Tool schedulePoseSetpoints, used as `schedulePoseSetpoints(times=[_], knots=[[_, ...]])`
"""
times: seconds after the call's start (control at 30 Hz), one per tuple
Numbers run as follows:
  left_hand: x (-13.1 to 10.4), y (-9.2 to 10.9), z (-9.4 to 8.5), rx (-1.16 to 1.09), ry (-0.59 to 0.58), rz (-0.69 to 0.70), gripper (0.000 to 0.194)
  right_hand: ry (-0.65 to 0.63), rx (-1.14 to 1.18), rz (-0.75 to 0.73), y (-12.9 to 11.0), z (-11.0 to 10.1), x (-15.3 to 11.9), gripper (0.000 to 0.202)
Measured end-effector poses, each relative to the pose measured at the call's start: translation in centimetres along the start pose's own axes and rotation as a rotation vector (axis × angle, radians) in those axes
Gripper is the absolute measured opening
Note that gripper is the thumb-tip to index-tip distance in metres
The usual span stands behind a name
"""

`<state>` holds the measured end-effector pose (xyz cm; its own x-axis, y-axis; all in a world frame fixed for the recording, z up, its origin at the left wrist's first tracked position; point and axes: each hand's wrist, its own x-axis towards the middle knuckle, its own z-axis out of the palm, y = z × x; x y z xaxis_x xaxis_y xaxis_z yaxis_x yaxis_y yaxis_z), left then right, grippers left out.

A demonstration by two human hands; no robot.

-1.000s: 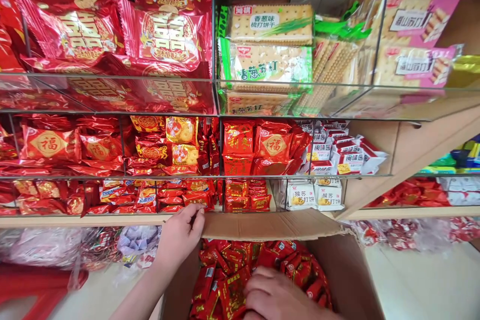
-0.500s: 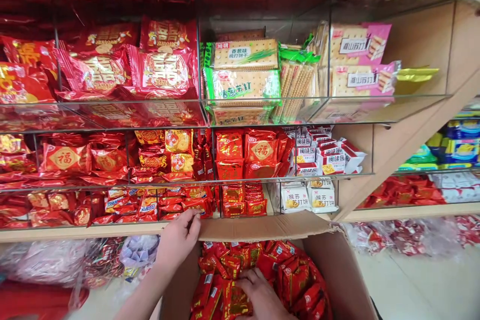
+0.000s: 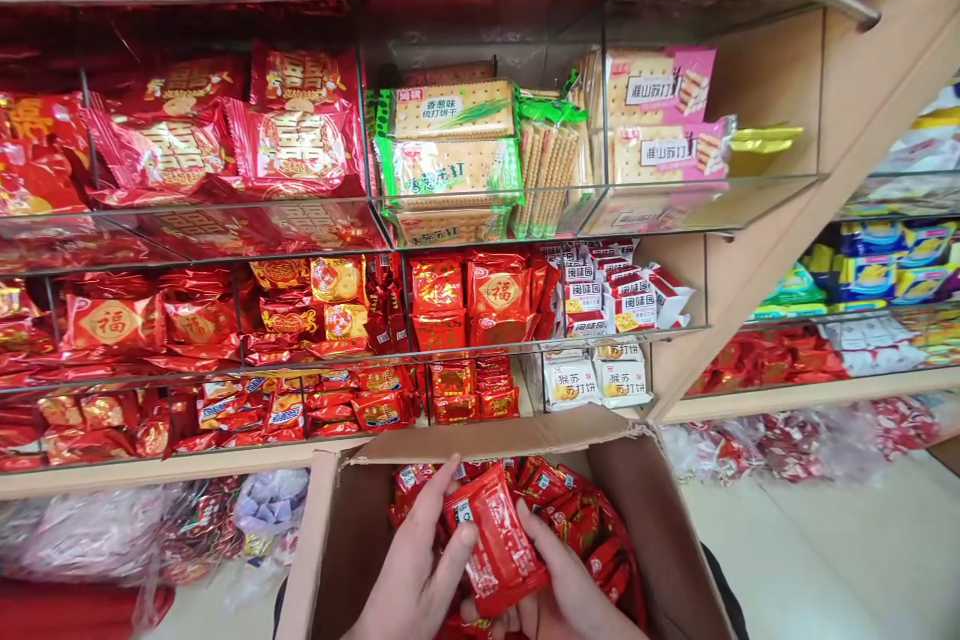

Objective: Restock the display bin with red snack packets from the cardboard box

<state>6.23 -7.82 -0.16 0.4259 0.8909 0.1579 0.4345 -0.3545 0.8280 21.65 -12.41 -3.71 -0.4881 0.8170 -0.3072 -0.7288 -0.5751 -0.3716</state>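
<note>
A wide wooden shelf (image 3: 892,70) spans the room beyond the box, its tiers split by clear dividers and filled with wrapped biscuits, mostly in red. The floor (image 3: 795,550) to the right of the box is pale and smooth, with a soft shine. The cardboard box (image 3: 660,520) itself stands open in front of the shelf, and plastic bags (image 3: 105,530) lie under the lowest tier, to the left of the box. Along the box's far edge runs a bent flap (image 3: 495,430); it looks wise to keep the wrists inside that edge, clear of the cardboard.

Within the box lies a heap (image 3: 615,560) of red and gold packs, loose and at all angles. The left hand (image 3: 420,550) and the right hand (image 3: 577,580) meet above the heap, inside the outline of the box. Between them, over the middle of the box, is a red packet (image 3: 495,535), tilted: the left thumb rests on its face, and the right thumb lies along its right edge. The lower fingers are partly hidden. A light, even hold by the edges should spare the biscuit inside, and squaring the wrapper between both palms would likely keep it from slipping.
</note>
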Motion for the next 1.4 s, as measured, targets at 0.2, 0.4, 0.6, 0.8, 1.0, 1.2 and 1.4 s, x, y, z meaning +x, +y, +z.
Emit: schedulePoseSetpoints(times=[0.2,0.4,0.6,0.8,1.0,1.2,1.4], knots=[[0.7,0.3,1.5,-0.579,0.107,-0.329,0.023,-0.013,-0.253,-0.199,0.4,0.6,-0.7,0.05],[0.3,0.6,1.0,-0.821,0.124,-0.517,0.03,0.162,-1.049,-0.474,-1.4,1.1,-2.2,0.034],[-0.1,3.4,0.5,-1.127,0.042,-0.67,0.049,0.123,-1.793,-0.912,-2.5,0.4,-3.3,0.059],[0.0,4.5,0.6,-1.074,0.1,-0.542,0.075,0.476,-1.058,-0.766,-1.5,-0.3,-2.7,0.042],[-0.4,3.4,1.6,-1.131,0.043,-0.503,0.073,0.411,-0.692,-0.575,-0.8,0.1,-1.5,0.038],[-0.8,3.2,3.1,-1.147,0.175,-0.532,0.049,0.349,-0.551,-0.607,-0.1,0.4,-1.3,0.037],[-1.4,2.0,4.2,-1.028,0.166,-0.427,0.045,0.321,-0.46,-0.521,-0.1,2.3,-1.9,0.038]])
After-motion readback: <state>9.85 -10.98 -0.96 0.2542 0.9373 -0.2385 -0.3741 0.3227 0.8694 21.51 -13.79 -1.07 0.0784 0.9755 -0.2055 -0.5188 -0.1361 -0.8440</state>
